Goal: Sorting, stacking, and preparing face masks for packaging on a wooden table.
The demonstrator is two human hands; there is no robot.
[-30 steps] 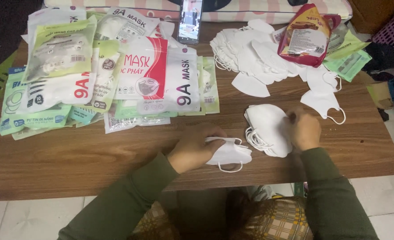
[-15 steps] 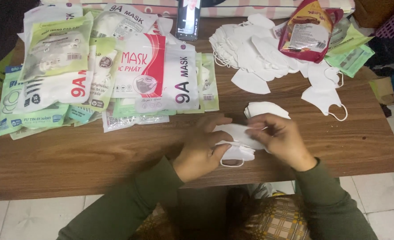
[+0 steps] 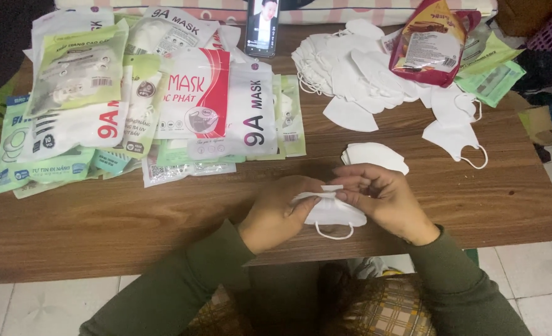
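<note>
Both of my hands pinch one folded white face mask (image 3: 333, 213) over the near middle of the brown wooden table (image 3: 102, 224). My left hand (image 3: 281, 211) grips its left edge and my right hand (image 3: 385, 198) grips its top right, fingers closed on the fabric. An ear loop hangs below the mask. Just behind my right hand lies a small stack of white masks (image 3: 375, 153).
Packaged mask bags (image 3: 151, 106) cover the far left of the table. A loose heap of white masks (image 3: 363, 74) lies at the back right, with a red foil pouch (image 3: 430, 43) and green packets (image 3: 492, 78). A phone (image 3: 262, 26) stands upright at the back.
My right hand left the small stack and came to the mask in my left hand. Both hands now hold that mask, drawn slightly nearer the table's front edge.
</note>
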